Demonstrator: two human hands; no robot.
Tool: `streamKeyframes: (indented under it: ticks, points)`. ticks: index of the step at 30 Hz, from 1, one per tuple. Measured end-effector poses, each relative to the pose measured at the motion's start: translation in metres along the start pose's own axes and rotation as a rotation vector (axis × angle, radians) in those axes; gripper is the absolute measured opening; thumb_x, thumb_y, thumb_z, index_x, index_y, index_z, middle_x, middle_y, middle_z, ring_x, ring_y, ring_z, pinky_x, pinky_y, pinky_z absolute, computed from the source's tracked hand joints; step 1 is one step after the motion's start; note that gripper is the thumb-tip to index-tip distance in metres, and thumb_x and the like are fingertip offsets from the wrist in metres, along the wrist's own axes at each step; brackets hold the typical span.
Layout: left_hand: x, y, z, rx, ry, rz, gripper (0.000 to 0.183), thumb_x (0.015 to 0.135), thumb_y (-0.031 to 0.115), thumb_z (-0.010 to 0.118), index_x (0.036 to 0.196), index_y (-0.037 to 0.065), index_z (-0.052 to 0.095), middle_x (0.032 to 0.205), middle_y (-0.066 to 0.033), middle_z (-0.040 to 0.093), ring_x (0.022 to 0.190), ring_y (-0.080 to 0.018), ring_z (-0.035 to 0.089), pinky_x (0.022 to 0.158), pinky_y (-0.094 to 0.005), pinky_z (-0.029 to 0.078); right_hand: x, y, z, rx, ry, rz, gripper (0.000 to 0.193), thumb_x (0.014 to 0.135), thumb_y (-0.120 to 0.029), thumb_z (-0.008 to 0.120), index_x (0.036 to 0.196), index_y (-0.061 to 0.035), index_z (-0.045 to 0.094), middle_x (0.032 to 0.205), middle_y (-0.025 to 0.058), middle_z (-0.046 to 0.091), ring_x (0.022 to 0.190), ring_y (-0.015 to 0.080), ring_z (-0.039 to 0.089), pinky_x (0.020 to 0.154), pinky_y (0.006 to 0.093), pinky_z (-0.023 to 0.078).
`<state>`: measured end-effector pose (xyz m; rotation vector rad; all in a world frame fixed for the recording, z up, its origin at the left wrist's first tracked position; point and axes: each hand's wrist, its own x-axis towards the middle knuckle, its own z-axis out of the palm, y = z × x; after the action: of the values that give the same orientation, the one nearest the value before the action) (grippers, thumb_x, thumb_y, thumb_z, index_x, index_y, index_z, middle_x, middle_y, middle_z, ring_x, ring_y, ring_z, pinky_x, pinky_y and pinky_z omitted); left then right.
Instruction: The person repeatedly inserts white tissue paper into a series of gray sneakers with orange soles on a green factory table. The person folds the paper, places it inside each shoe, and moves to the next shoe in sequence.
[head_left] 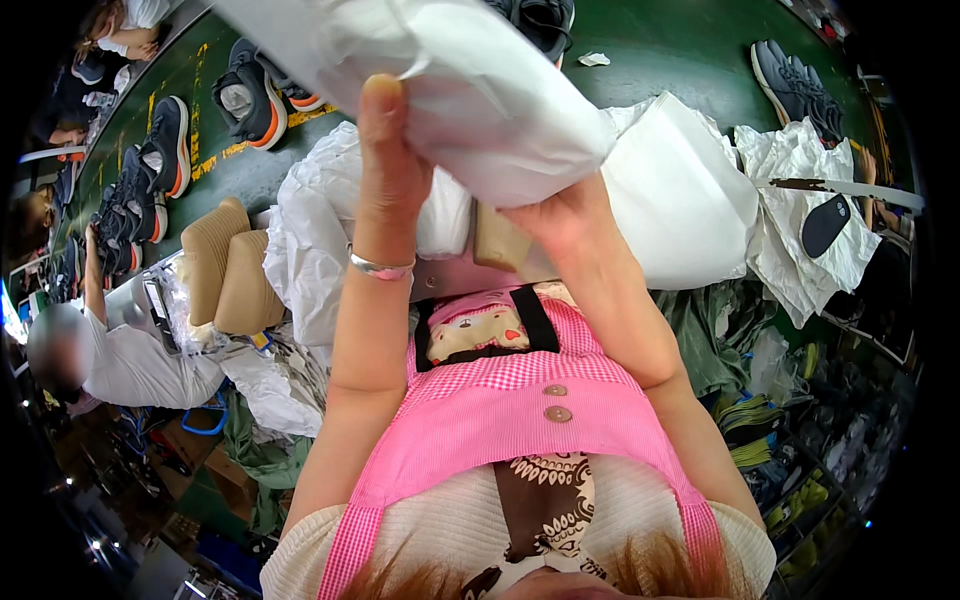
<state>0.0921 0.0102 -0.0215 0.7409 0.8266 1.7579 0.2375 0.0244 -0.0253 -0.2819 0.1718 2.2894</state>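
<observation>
Raised in front of me is a wad of white wrapping paper [490, 100], smooth on top and creased along its edge. My left hand [390, 150] is closed on its near left side, thumb lying on top. At its near right corner my right hand [568, 212] is closed on it from beneath, most of its fingers hidden. Just below the paper, between my forearms, a tan moulded paper insert [502, 240] partly shows. More white paper [685, 195] lies by my right hand, and crumpled white paper [315, 205] lies beside my left forearm.
Dark grey shoes with orange soles [250, 95] stand on the green table [660, 45] at left; another pair [797, 90] is far right. Tan moulded inserts [230, 275] lie left. A dark oval piece [826, 225] rests on crumpled paper. A co-worker [145, 360] reaches toward shoes at left.
</observation>
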Motion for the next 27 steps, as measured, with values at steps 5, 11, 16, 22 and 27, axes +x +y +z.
streamKeyframes:
  ticks: [5,11,16,22,27]
  points:
    - [-0.008,-0.025,0.024,-0.32,0.167,-0.09,0.066,0.091,0.059,0.041,0.139,0.014,0.034,0.139,-0.0047,0.041,0.126,-0.0243,0.043,0.103,-0.0405,0.038,0.018,-0.004,0.003,-0.422,0.139,-0.371,0.043,0.095,-0.036,0.047,0.123,-0.003,0.05,0.116,0.0069,0.059,0.105,0.0185,0.058,0.091,0.0342,0.047]
    - [-0.013,-0.015,0.031,-0.102,0.291,0.037,0.071,0.089,0.065,0.038,0.14,0.017,0.031,0.139,-0.0061,0.041,0.126,-0.0266,0.043,0.105,-0.0417,0.037,0.01,0.003,-0.018,-1.08,0.279,-0.31,0.047,0.096,-0.029,0.046,0.133,-0.0005,0.043,0.126,0.0075,0.053,0.117,0.0149,0.05,0.098,0.0286,0.039]
    - [0.006,-0.023,-0.004,-0.247,0.278,0.028,0.077,0.085,0.071,0.038,0.134,0.012,0.038,0.128,-0.0059,0.051,0.114,-0.0234,0.054,0.095,-0.0378,0.048,0.004,0.01,-0.015,-1.755,-0.06,-0.706,0.074,0.077,-0.038,0.073,0.131,0.0019,0.042,0.123,0.0185,0.053,0.116,0.0268,0.051,0.094,0.0332,0.041]
    - [0.012,0.003,-0.005,-0.342,0.279,-0.153,0.081,0.081,0.075,0.04,0.132,0.011,0.038,0.125,-0.006,0.052,0.108,-0.0216,0.058,0.086,-0.0339,0.052,0.034,0.033,-0.008,-1.941,-0.135,-1.026,0.091,0.063,-0.034,0.086,0.134,-0.0034,0.038,0.128,0.0141,0.05,0.113,0.0235,0.054,0.091,0.0324,0.046]
    - [0.03,0.026,-0.06,0.078,0.21,-0.221,0.075,0.086,0.061,0.051,0.134,0.006,0.037,0.127,-0.0097,0.05,0.116,-0.0229,0.05,0.096,-0.0361,0.043,0.064,0.034,0.026,-1.9,0.05,-0.813,0.065,0.069,-0.033,0.08,0.12,-0.0067,0.051,0.1,0.0148,0.065,0.09,0.0296,0.066,0.076,0.0353,0.051]
